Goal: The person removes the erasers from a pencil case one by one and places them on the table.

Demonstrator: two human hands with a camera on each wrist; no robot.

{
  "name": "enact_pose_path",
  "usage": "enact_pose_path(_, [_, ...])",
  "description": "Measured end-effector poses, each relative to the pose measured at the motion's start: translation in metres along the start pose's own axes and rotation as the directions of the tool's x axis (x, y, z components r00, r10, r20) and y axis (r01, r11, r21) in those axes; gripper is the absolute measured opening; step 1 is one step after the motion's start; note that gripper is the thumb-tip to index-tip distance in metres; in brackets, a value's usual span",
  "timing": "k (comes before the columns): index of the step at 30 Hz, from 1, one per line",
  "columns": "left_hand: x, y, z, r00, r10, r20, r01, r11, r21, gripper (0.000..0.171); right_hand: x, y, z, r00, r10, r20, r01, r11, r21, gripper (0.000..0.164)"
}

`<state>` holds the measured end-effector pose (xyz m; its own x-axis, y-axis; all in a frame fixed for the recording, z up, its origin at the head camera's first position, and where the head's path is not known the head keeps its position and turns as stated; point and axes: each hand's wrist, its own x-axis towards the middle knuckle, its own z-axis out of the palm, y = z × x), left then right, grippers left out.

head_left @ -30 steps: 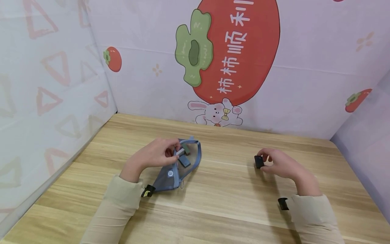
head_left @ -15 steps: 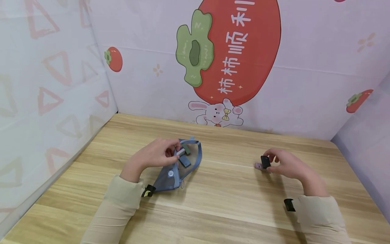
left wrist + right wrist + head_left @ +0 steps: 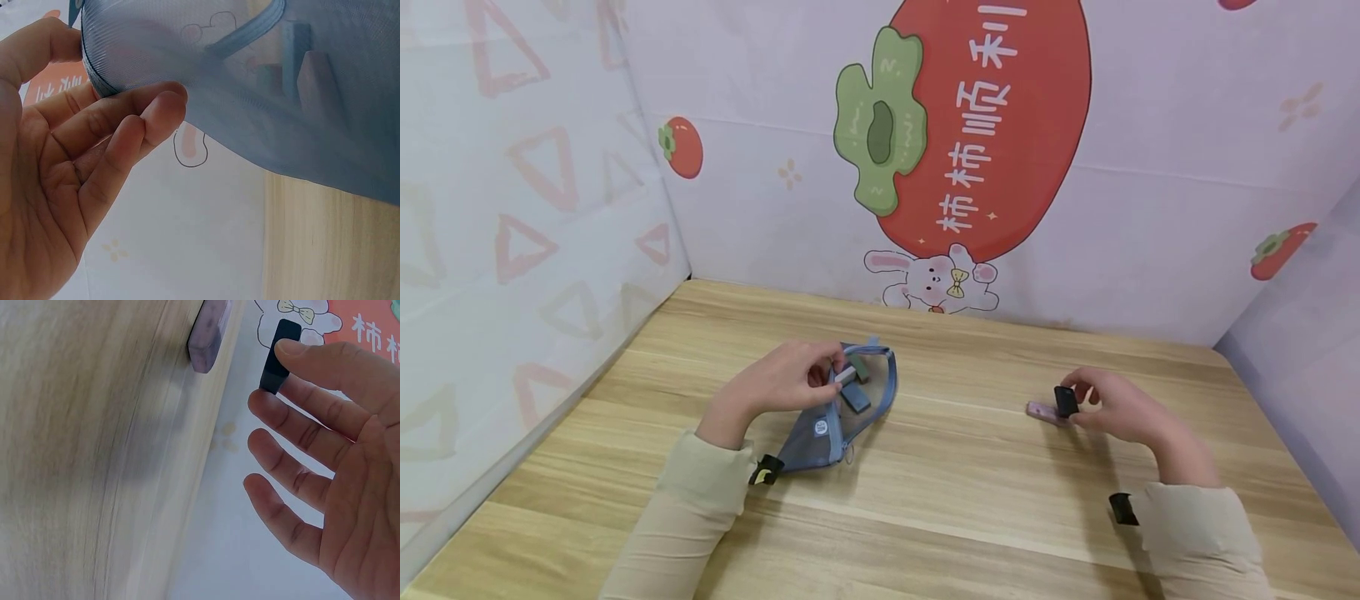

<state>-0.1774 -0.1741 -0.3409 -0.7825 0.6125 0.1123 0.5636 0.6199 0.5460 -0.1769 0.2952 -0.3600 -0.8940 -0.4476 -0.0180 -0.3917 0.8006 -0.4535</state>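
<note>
My left hand (image 3: 778, 379) pinches the open rim of a blue mesh zip pouch (image 3: 808, 437). Through the mesh (image 3: 237, 125) in the left wrist view, several small blocks show inside. From the head view they include a blue block (image 3: 854, 397), a green block (image 3: 860, 367) and a pale block (image 3: 846, 375). Over on the right, thumb and fingers of my right hand (image 3: 1108, 406) pinch a small black rectangular block (image 3: 281, 353). A mottled purple block (image 3: 1042, 412) lies on the table just left of it, partly behind it.
The wooden table (image 3: 940, 508) meets a printed cloth backdrop (image 3: 760, 225) at its back edge, with cloth walls on both sides. A metal ring (image 3: 849, 454) hangs at the pouch's zip end. Black bands (image 3: 1124, 508) sit at both wrists.
My right hand has shifted rightward with the black block, and the purple block has come into view beside it. The left hand and pouch stay where they were.
</note>
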Motion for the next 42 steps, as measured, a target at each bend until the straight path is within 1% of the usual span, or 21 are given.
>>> enact_pose_path(1, [0.0,0.0,0.0,1.0,-0.004,0.0,0.004,1.0,0.001,0.011,0.0,0.002,0.0,1.0,-0.012,-0.003,0.012,1.0,-0.002,0.036])
enact_pose_path(6, [0.0,0.0,0.0,1.0,0.002,0.001,-0.002,1.0,0.004,0.012,-0.001,0.01,0.001,1.0,-0.02,-0.005,0.02,1.0,-0.019,0.036])
enact_pose_path(17, [-0.002,-0.002,0.0,1.0,0.011,0.0,-0.011,1.0,-0.003,0.011,-0.001,0.022,0.001,1.0,-0.005,0.023,0.006,0.999,-0.037,0.037])
enact_pose_path(25, [-0.002,-0.003,0.0,1.0,0.012,0.0,-0.012,1.0,0.005,0.012,-0.003,0.025,-0.001,0.996,0.041,0.079,-0.038,0.999,-0.032,0.038])
enact_pose_path(28, [-0.002,-0.002,0.0,1.0,0.008,0.002,-0.008,1.0,0.007,0.014,-0.004,0.026,-0.001,0.994,0.059,0.094,-0.057,0.998,-0.028,0.038])
enact_pose_path(33, [-0.001,-0.001,0.0,1.0,-0.005,0.004,0.005,1.0,0.012,0.019,-0.004,0.028,-0.001,0.991,0.069,0.111,-0.067,0.998,-0.019,0.038])
enact_pose_path(42, [0.0,-0.002,0.0,1.0,-0.007,0.009,0.007,1.0,0.01,0.019,-0.001,0.03,0.001,0.986,0.085,0.145,-0.085,0.996,-0.001,0.039])
